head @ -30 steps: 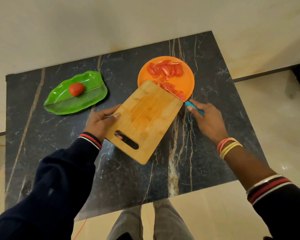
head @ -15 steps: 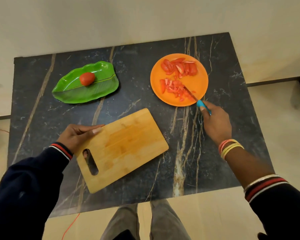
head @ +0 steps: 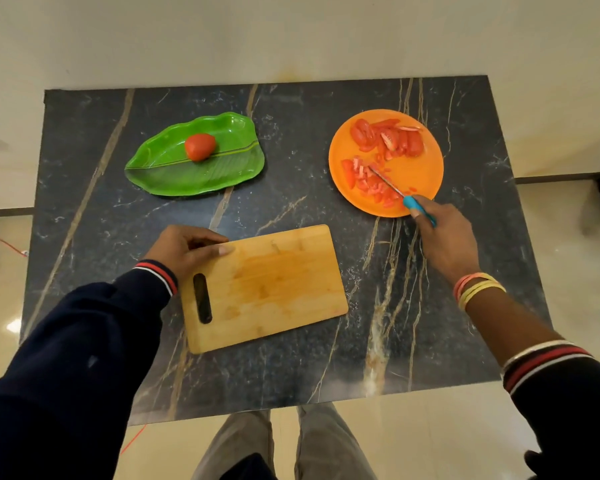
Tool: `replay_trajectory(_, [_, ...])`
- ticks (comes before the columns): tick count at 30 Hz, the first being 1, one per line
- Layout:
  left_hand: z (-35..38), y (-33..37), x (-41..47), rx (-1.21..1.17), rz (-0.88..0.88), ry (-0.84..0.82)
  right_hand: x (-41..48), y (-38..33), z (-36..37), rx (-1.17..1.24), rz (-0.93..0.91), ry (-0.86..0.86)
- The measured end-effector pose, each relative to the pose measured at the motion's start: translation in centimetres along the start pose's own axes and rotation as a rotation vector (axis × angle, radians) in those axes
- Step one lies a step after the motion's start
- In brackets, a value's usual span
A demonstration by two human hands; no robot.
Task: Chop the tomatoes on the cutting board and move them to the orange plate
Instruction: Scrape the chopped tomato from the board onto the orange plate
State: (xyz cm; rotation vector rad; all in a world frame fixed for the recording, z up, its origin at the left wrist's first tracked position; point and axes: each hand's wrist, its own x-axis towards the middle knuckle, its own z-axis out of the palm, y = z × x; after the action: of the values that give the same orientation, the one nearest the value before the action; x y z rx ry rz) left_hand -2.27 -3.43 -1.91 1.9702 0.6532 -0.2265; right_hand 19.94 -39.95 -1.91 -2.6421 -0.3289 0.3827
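Right grip clasps knife over chopped tomato on orange plate; left grip pinches bare cutting board; whole tomato beyond it uncut.

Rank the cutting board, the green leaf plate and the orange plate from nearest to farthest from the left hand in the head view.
1. The cutting board, held at its left corner by the left hand.
2. The green leaf plate, beyond the hand, far left.
3. The orange plate, across the table, far right.
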Motion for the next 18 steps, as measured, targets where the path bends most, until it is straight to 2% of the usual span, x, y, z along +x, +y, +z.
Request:
replay_trajectory(8, [0.3,-1.3,0.7,0.231,0.2,0.028,-0.4,-1.3,0.2,-0.056,-0.008,0.033])
replay_trajectory(11, [0.4,-1.7,0.6,0.277,0.218,0.033,-0.7,-2.1,0.6,-0.073,-0.049,0.095])
replay_trajectory(18, [0.9,-1.8,0.2,0.341,0.214,0.066,-0.3,-4.0,0.9,-0.255,-0.054,0.066])
